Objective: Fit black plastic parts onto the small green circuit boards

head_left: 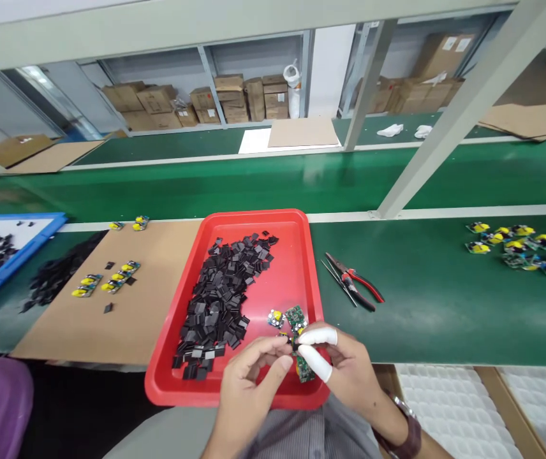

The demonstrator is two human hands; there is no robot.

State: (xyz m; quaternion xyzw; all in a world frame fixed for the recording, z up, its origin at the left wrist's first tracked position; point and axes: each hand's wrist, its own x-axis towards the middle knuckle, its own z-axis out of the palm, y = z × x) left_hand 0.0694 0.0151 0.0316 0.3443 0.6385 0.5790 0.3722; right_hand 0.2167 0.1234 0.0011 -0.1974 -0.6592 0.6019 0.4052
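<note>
Over the near edge of a red tray (302, 255), both my hands meet on a small green circuit board (303, 367). My right hand (344, 370) wears white finger cots on two fingers and pinches the board. My left hand (249, 376) presses its fingertips against the same board, on a small dark part. Two more boards (288, 317), one with a yellow part, lie in the tray just beyond my fingers. A heap of small black square pieces (220, 299) fills the tray's left half.
Red-handled pliers (356, 284) and tweezers lie right of the tray. A cardboard sheet (153, 306) at left carries several boards (105, 280) with yellow parts. A blue tray (14, 255) with black pieces is far left. More boards (522, 245) sit far right. Metal frame posts (445, 115) cross above.
</note>
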